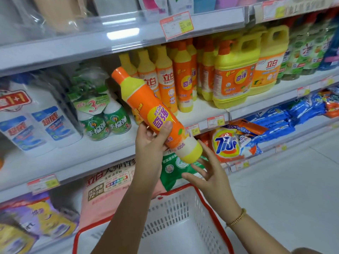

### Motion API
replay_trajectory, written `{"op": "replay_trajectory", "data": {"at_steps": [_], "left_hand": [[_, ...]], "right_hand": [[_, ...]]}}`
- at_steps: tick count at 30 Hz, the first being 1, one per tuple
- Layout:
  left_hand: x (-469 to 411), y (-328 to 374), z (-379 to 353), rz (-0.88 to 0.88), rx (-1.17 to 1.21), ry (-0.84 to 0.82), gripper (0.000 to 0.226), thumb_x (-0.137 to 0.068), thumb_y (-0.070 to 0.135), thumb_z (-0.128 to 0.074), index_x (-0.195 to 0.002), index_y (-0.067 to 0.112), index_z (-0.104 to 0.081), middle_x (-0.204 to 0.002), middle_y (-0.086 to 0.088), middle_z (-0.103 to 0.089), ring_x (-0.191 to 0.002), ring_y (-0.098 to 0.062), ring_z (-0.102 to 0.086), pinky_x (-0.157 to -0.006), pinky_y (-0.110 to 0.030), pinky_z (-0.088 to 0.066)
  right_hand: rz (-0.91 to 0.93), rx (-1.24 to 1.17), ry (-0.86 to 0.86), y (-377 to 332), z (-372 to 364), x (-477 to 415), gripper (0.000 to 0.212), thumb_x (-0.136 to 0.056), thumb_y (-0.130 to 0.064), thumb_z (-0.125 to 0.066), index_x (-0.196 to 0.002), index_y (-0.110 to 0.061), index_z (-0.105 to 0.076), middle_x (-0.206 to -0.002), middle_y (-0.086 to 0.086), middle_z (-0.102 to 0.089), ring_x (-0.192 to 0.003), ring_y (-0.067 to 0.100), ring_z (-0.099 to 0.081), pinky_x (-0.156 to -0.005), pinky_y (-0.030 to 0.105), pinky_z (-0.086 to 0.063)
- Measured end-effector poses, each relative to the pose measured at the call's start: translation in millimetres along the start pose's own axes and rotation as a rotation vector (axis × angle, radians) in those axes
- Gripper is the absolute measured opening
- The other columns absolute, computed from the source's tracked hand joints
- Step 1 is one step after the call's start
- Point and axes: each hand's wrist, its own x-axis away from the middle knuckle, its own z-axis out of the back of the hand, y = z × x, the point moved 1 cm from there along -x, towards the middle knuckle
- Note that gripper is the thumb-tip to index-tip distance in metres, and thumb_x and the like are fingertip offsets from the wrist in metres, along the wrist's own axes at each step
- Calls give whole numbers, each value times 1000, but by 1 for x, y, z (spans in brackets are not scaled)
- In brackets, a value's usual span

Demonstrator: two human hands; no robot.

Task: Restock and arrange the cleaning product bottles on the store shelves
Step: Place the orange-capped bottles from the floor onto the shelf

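An orange and yellow dish soap bottle (pixel 146 105) is tilted in front of the middle shelf, cap up to the left, base down to the right. My left hand (pixel 152 138) grips it around the lower middle, thumb across the label. My right hand (pixel 209 171) is spread just under the bottle's yellow base, fingers apart and holding nothing. Behind it, a row of matching orange and yellow bottles (pixel 181 77) stands on the white shelf (pixel 200 110), beside two big yellow jugs (pixel 236 74).
A white basket with a red rim (pixel 185 208) sits below my arms. Green spray bottles (pixel 102 114) and white refill packs (pixel 36 123) stand to the left. Detergent bags (pixel 227 142) fill the lower shelf. Bare floor lies to the right.
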Motion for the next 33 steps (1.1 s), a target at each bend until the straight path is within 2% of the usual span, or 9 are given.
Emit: {"op": "replay_trajectory", "data": {"at_steps": [3,8,11,16,19,22,28,31,33], "left_hand": [[6,-7,-3,37,10,20,53,-68,30,-72,-117,20,-54,-111,2,-70,-105,-18,-67,-86,-38,-56],[18,-19,-10,45,-9,132,61,-62,26,-75,-117,12,-54,-111,-3,-70,-100,-15,-69,-91,-39,-55],[21,-22,-9,60,-23,111,61,-60,28,-75,-117,16,-56,-110,-2,-70,-101,-16,-68,-91,-39,-55],[20,-13,2,31,4,-35,58,-79,17,-74,-131,19,-50,-123,-2,-66,-113,-18,-63,-92,-36,-53],[19,-9,9,30,67,-67,63,-78,10,-69,-135,23,-46,-124,-2,-65,-112,-15,-64,-83,-28,-55],[18,-9,14,85,112,-195,63,-84,9,-65,-141,26,-41,-129,-4,-63,-119,-20,-60,-92,-36,-53],[6,-24,20,247,111,-310,48,-81,8,-61,-128,13,-53,-120,-9,-65,-117,-28,-60,-96,-43,-51],[7,-30,23,261,100,-241,53,-77,7,-69,-127,7,-52,-116,-11,-66,-110,-26,-64,-89,-37,-55],[12,-35,24,203,53,-124,58,-73,6,-73,-127,11,-52,-118,-12,-66,-110,-25,-64,-89,-38,-54]], "right_hand": [[79,-11,96,-10,-1,-3,68,-64,-14,-80,-122,-33,-49,-117,-35,-53,-112,3,-58,-84,20,-53],[125,35,112,-4,1,-2,61,-75,-5,-77,-118,-40,-50,-125,-25,-49,-117,10,-55,-84,24,-54],[76,-9,69,-6,6,-4,56,-74,-11,-77,-120,-25,-49,-113,-26,-53,-109,6,-58,-78,22,-54],[-261,-470,-85,-9,19,-8,44,-74,-28,-75,-114,-13,-61,-105,7,-65,-85,23,-65,-65,27,-55],[-497,-842,-93,-6,16,-4,61,-51,-41,-91,-102,-12,-72,-95,19,-68,-66,29,-65,-45,24,-49],[-554,-987,-84,-6,12,3,83,-46,-37,-95,-117,-12,-61,-93,22,-67,-50,30,-64,-31,18,-42],[-606,-944,-196,-8,11,10,71,-48,-41,-93,-108,-9,-73,-87,20,-66,-53,25,-63,-27,18,-38],[-708,-973,-190,-3,9,11,67,-57,-41,-89,-112,-7,-71,-91,20,-67,-58,26,-66,-39,24,-52],[-752,-959,-110,3,10,8,59,-77,-43,-68,-121,-3,-61,-99,25,-67,-69,31,-69,-51,30,-58]]}}
